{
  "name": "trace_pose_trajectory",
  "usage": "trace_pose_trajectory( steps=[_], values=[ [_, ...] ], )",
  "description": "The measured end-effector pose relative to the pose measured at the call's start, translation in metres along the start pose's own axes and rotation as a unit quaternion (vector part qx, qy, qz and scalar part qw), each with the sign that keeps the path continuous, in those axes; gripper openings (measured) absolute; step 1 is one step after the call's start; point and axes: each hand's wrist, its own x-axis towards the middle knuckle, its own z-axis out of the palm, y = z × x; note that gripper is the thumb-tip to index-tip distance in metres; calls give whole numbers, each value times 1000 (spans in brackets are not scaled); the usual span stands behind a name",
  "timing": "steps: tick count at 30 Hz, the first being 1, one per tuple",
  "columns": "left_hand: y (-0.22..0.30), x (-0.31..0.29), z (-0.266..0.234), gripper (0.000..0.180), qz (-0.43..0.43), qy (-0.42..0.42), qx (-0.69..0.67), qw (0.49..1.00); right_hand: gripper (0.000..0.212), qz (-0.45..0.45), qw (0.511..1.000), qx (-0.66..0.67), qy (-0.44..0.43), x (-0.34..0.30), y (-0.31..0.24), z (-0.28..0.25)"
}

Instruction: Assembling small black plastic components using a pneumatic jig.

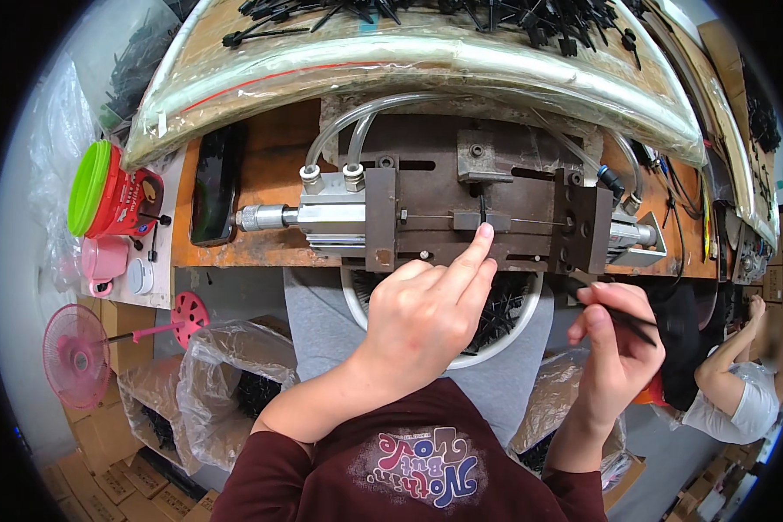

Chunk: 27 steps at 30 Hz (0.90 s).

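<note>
Maroon shirt (391, 426) sat bottom-centre; left hand (422, 313) poked mid-frame, fingers (471, 257) outstretched; right hand (619, 344) pinched a black rod (632, 325), likely light, stiff, best held midway.

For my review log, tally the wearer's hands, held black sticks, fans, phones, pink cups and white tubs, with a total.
Left hand and right hand: 2
Held black stick: 1
Pink fan: 1
Black phone: 1
Pink cup: 1
White tub: 1
Total: 7

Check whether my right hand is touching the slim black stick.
Touching. The head view shows it: the slim black stick is held in the right hand, running between the thumb and the curled fingers.
</note>
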Motion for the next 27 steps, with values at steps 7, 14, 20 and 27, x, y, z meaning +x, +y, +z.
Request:
trace_pose_trajectory(
  steps=[7, 14, 20, 27],
  values=[
    [7, -1, -3, 25, -114, 9, -225, 968, 24, -236, 925, -295, 35, -2, 10, -2],
    [10, -22, -31, 25, -291, -41, -732, 614, 38, -391, 827, -402, -38, 4, 22, 3],
    [6, -15, -40, 38, -135, -76, -548, 822, 35, -418, 813, -401, -56, 7, 26, 14],
    [23, -16, -39, 36, -73, -44, -423, 902, 31, -420, 820, -383, -68, 9, 34, 25]
  ],
)
